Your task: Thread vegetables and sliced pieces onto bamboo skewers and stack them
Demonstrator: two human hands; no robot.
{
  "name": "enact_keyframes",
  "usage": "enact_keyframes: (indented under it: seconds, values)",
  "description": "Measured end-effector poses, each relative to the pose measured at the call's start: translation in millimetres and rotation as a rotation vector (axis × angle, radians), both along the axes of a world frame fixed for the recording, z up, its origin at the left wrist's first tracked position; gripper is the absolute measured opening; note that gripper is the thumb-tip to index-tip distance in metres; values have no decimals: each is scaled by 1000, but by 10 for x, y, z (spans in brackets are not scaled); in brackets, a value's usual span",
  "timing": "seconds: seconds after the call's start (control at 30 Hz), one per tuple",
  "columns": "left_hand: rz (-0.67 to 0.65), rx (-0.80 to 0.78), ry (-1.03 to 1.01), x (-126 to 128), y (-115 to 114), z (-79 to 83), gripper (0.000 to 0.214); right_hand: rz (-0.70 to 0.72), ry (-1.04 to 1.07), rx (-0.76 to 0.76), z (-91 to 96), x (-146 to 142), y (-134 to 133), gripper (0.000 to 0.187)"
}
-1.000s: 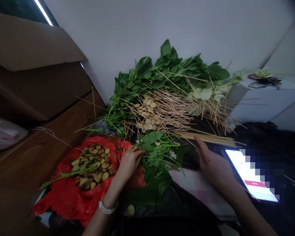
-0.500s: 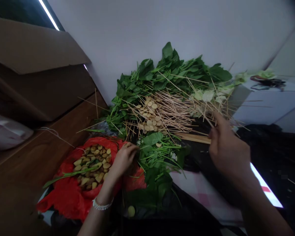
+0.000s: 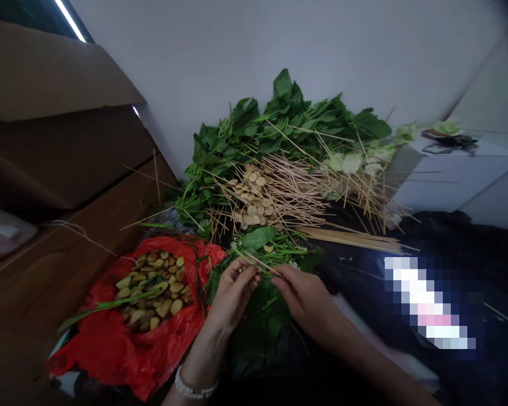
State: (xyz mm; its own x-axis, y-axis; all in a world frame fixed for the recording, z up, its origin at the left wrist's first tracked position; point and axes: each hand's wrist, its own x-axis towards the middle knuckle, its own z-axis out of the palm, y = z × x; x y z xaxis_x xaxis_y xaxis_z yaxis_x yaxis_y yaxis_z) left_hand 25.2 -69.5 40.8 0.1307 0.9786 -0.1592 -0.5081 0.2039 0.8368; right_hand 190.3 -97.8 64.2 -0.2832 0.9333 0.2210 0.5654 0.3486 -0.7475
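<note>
My left hand and my right hand meet over a small heap of green leaves. My right hand pinches a thin bamboo skewer that points up and left. The fingers of my left hand are pinched at the skewer's tip, holding something small I cannot make out. A red plastic bag with several yellow potato slices lies just left of my left hand.
Behind the hands lies a spread of bamboo skewers with round slices threaded on some, backed by a big pile of leafy greens. A lit phone lies to the right. Brown cardboard and a wooden surface lie left.
My right hand came back from the skewer pile with one skewer to the middle. My left hand lifted off the bag's edge and moved right to meet it.
</note>
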Motion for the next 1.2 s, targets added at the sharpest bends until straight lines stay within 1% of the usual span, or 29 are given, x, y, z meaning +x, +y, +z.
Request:
enact_keyframes:
  seconds: [0.13,0.23,0.37,0.43,0.53,0.57,0.6,0.63,0.7,0.73,0.77,0.8,0.83,0.9,0.97,1.03,1.1,1.13,1.2]
  values:
    - [-18,-7,6,47,-36,15,19,-12,-55,26,-80,-16,8,19]
    - [31,10,15,35,-35,38,22,-12,-68,20,-114,-14,2,21]
    - [105,6,-33,11,-33,53,26,13,-71,-12,-122,-25,-38,22]
    - [117,22,-26,9,-39,49,24,21,-60,-11,-123,-27,-60,22]
    - [97,30,30,14,-50,19,26,29,-36,-15,-126,-17,-81,23]
    - [107,49,80,14,-55,2,27,25,-33,-18,-127,-11,-83,23]
    - [144,89,155,12,-63,-18,29,18,-32,-21,-128,-4,-83,23]
    - [220,151,253,7,-76,-39,32,8,-34,-23,-129,5,-81,23]
    - [459,331,509,-17,-117,-81,34,-10,-46,-20,-131,22,-74,22]
    - [570,441,661,-34,-144,-98,31,-14,-55,-17,-132,30,-70,22]
    - [644,559,818,-54,-174,-111,26,-14,-64,-12,-134,35,-67,21]
    - [674,679,964,-73,-202,-119,22,-13,-73,-4,-137,39,-64,21]
    - [657,795,1088,-90,-227,-122,20,-13,-81,9,-140,39,-63,20]
    - [546,970,1249,-115,-256,-121,25,-13,-101,39,-148,34,-64,20]
    - [426,1036,1339,-125,-254,-115,33,-19,-127,68,-154,25,-69,21]
    - [292,1034,1416,-124,-228,-103,34,-25,-156,85,-151,22,-73,23]
    - [157,1001,1424,-113,-197,-80,32,-32,-180,92,-137,32,-76,25]
    - [99,972,1385,-105,-184,-63,30,-35,-183,94,-126,43,-77,25]
    - [32,881,1220,-84,-165,-21,24,-40,-172,82,-99,78,-79,24]
